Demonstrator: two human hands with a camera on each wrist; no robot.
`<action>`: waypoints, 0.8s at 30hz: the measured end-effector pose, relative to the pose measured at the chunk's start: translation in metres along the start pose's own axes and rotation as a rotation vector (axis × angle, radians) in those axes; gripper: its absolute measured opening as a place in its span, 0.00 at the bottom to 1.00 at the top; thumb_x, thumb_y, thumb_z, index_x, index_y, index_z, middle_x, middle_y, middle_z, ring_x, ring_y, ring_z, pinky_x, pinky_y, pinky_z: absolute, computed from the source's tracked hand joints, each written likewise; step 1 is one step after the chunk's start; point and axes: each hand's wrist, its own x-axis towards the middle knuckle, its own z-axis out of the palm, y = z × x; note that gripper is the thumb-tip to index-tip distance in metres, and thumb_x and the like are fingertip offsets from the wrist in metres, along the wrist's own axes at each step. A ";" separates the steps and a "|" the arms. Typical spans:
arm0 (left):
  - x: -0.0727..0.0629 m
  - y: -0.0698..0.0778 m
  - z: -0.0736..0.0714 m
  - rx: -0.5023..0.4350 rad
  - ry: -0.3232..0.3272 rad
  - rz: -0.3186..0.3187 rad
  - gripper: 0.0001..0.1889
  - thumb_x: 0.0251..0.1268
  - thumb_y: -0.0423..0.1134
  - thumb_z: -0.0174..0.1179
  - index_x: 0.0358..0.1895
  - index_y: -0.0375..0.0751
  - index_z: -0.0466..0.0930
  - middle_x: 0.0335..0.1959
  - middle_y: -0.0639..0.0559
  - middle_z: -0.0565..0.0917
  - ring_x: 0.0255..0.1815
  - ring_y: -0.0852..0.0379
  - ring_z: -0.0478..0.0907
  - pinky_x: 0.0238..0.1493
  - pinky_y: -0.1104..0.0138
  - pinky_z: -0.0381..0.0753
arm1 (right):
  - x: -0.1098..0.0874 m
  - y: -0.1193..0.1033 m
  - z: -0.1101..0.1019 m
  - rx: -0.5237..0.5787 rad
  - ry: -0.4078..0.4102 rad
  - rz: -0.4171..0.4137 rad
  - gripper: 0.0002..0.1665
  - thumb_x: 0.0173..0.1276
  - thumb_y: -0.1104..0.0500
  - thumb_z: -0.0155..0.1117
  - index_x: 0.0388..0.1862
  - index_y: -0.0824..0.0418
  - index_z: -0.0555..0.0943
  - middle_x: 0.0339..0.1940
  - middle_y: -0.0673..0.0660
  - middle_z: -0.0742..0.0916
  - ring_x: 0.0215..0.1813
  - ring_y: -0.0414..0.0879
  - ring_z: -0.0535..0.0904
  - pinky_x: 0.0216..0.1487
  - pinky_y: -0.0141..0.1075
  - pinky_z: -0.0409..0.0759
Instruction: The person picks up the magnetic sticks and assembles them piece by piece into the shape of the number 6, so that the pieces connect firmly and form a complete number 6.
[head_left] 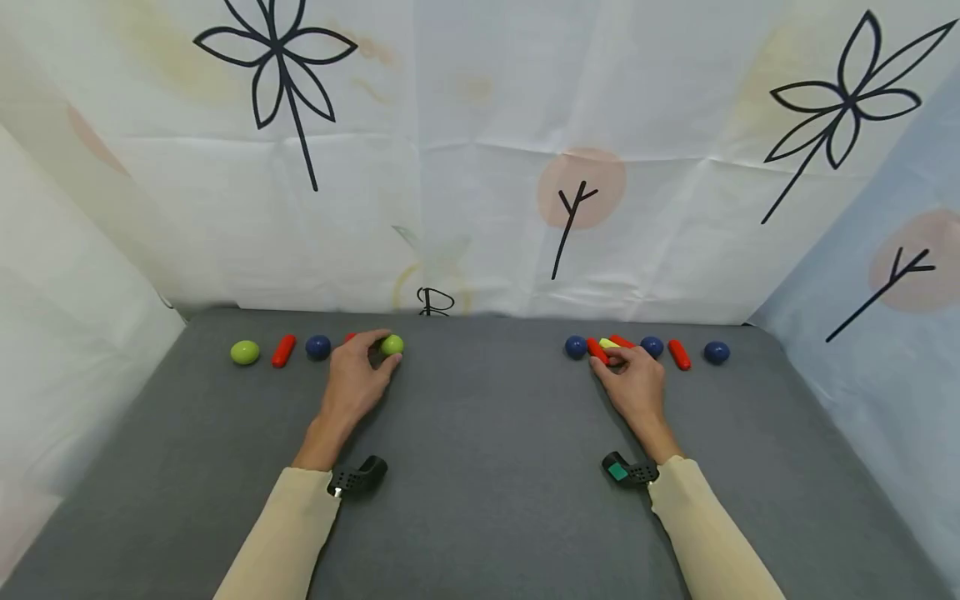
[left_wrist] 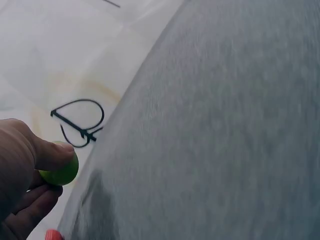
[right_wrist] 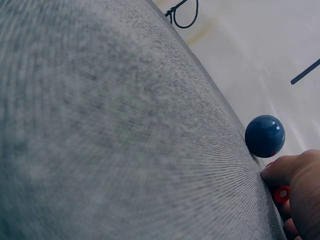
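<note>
My left hand (head_left: 356, 380) pinches a shiny green ball (head_left: 392, 344) between thumb and fingers near the back edge of the grey table. In the left wrist view the thumb lies over the green ball (left_wrist: 64, 170). A red piece (head_left: 350, 337) is mostly hidden behind that hand. My right hand (head_left: 637, 383) pinches a short red cylinder (head_left: 597, 351); the right wrist view shows the round end of the red cylinder (right_wrist: 282, 194) below the thumb. Just left of it lies a dark blue ball (head_left: 576, 347). Behind the fingertips are a yellow-green piece (head_left: 607, 343) and another red cylinder (head_left: 622, 341).
Left of my left hand, a green ball (head_left: 244, 352), a red cylinder (head_left: 283, 351) and a blue ball (head_left: 318, 347) form a row. Beyond my right hand lie a blue ball (head_left: 652, 346), a red cylinder (head_left: 679, 354) and another blue ball (head_left: 716, 352). Patterned cloth (head_left: 480, 208) rises behind the table.
</note>
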 end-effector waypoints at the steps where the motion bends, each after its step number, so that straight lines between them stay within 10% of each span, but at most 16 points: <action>1: 0.001 0.002 0.001 -0.011 -0.004 -0.001 0.21 0.62 0.31 0.72 0.58 0.29 0.82 0.51 0.34 0.84 0.51 0.39 0.81 0.54 0.48 0.78 | 0.000 0.000 0.000 -0.001 -0.001 0.001 0.16 0.59 0.60 0.79 0.40 0.72 0.88 0.30 0.64 0.85 0.32 0.57 0.81 0.36 0.48 0.73; 24: 0.030 0.032 0.059 -0.285 -0.035 -0.181 0.21 0.62 0.33 0.72 0.59 0.32 0.83 0.52 0.36 0.85 0.53 0.42 0.84 0.54 0.54 0.82 | 0.001 0.000 0.001 -0.003 -0.012 0.016 0.17 0.60 0.59 0.78 0.42 0.71 0.89 0.31 0.63 0.85 0.32 0.56 0.80 0.34 0.43 0.72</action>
